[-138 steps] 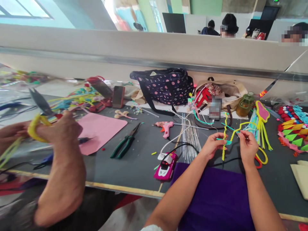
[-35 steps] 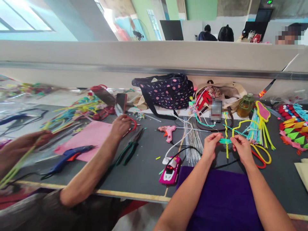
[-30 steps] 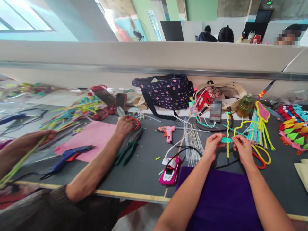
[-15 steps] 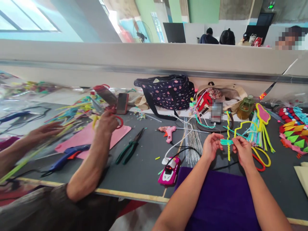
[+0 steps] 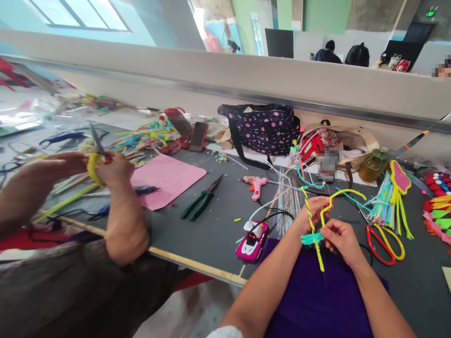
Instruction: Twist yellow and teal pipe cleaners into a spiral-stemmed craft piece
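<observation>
Over the purple cloth on my lap, my left hand (image 5: 312, 213) curls behind a twisted yellow pipe cleaner stem (image 5: 320, 258) and grips it. Bound across the stem is a flat turquoise pipe cleaner piece (image 5: 312, 239). My right hand (image 5: 341, 240) pinches the lower end of a bent yellow pipe cleaner (image 5: 347, 191) beside the turquoise piece's right tip. Whether those fingertips also hold the turquoise tip is hard to tell. Scissors with red and yellow handles (image 5: 382, 249) lie right of my right hand, near a tassel of pastel pipe cleaners (image 5: 384, 199).
A pink glue gun (image 5: 255, 184), green-handled pliers (image 5: 202, 199) and a magenta car-shaped power socket (image 5: 252, 246) lie left of my arms. Clear stick strands (image 5: 289, 202) and bags (image 5: 264, 129) are behind. At left, a co-worker's hands (image 5: 112, 169) hold scissors (image 5: 96, 138) and something pale.
My hands have come lower and nearer my body with the yellow stem, which now tilts. The view has swung. The co-worker's hands have come together at the left with the scissors.
</observation>
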Action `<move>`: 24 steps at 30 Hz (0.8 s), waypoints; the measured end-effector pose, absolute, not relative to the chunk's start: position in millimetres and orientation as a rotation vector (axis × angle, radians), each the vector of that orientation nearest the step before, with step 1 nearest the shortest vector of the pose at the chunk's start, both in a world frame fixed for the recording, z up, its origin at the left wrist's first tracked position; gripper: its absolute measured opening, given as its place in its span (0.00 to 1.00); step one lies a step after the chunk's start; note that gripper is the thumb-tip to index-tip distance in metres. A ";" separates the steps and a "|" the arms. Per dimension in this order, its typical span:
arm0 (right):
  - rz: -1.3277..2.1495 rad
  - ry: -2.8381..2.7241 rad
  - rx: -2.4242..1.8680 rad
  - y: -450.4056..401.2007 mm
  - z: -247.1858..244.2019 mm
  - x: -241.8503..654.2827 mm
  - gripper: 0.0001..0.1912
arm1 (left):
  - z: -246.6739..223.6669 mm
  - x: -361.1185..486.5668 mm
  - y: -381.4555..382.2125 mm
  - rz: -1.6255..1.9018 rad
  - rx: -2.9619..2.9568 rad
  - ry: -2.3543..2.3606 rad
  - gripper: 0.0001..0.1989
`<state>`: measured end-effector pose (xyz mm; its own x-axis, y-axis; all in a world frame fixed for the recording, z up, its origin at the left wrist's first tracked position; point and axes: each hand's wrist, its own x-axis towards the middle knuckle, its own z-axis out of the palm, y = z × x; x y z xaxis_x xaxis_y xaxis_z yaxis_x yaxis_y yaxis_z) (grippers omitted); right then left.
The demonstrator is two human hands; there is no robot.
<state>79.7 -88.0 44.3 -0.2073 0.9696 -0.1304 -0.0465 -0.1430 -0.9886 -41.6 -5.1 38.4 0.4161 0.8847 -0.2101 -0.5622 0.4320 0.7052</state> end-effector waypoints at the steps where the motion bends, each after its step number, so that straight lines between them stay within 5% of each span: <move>1: 1.503 -1.246 -1.163 -88.5 44.2 79.0 0.16 | 39.4 -43.6 -4.6 0.959 0.607 0.614 0.18; 10: 1.575 -1.277 -1.179 -88.1 46.3 86.2 0.16 | 47.7 -49.2 -6.1 0.877 0.639 0.645 0.19; 16: 1.122 -0.872 -1.188 -74.1 53.9 107.5 0.15 | 45.6 -38.7 -10.8 0.833 0.651 0.651 0.18; 24: 0.976 -0.798 -1.128 -68.8 51.9 111.0 0.14 | 47.8 -25.4 -20.9 0.788 0.689 0.623 0.17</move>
